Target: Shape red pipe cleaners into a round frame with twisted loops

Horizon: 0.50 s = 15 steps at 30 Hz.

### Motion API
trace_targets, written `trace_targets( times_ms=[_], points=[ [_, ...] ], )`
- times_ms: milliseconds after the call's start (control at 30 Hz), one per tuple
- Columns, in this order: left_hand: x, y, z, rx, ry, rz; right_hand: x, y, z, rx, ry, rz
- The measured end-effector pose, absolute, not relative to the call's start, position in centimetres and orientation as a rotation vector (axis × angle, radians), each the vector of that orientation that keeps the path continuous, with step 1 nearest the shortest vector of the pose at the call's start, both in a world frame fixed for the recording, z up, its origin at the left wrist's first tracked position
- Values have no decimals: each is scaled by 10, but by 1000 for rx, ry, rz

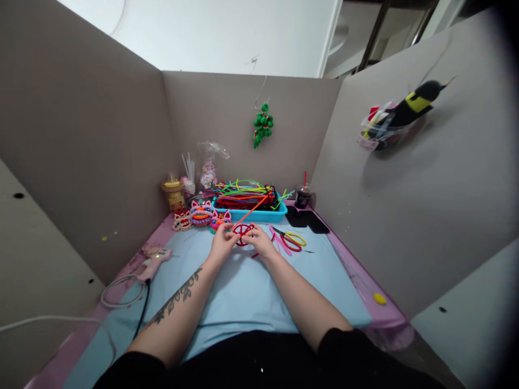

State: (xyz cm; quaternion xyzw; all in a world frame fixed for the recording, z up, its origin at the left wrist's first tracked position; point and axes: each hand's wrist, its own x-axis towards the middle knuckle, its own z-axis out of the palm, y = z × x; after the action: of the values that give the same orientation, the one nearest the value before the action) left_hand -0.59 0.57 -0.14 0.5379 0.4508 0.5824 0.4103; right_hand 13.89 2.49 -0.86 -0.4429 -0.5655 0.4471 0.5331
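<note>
Head view: dead center of the frame, both the left hand (pixel 221 242) and right hand (pixel 261 243) are pinching a red pipe-cleaner wheel (pixel 243 233) over the blue mat (pixel 243 292), fingers clamped on its rim. Looks like she's mid-shaping it, an orange stem (pixel 253 209) sticking up toward the blue tray (pixel 259 215). I'd guess the next twist is needing a steady grip so the spokes aren't popping loose.

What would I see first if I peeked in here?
Two hands, left and right, pinch a red wire ring in the middle of the blue mat. Behind them a blue tray brims with bright pipe cleaners, and a green ornament hangs on the back wall.
</note>
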Motion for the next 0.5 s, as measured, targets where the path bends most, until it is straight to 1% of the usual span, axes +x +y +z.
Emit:
trace_targets(
  times_ms=[67,167,300,400,500],
  points=[
    [-8,7,1,1340,1143,1534,137,26,-9,-1024,-1261,1089],
    [-13,9,2,1349,1189,1638,134,29,-9,-953,-1102,1224],
    [-16,12,-3,1406,1281,1611,135,29,-7,-926,-991,1357],
    [-11,10,-5,1269,1149,1493,136,28,-5,-908,-1034,1337],
    [-8,6,-3,1097,1032,1396,138,27,-3,-936,-1162,1197]
  ],
)
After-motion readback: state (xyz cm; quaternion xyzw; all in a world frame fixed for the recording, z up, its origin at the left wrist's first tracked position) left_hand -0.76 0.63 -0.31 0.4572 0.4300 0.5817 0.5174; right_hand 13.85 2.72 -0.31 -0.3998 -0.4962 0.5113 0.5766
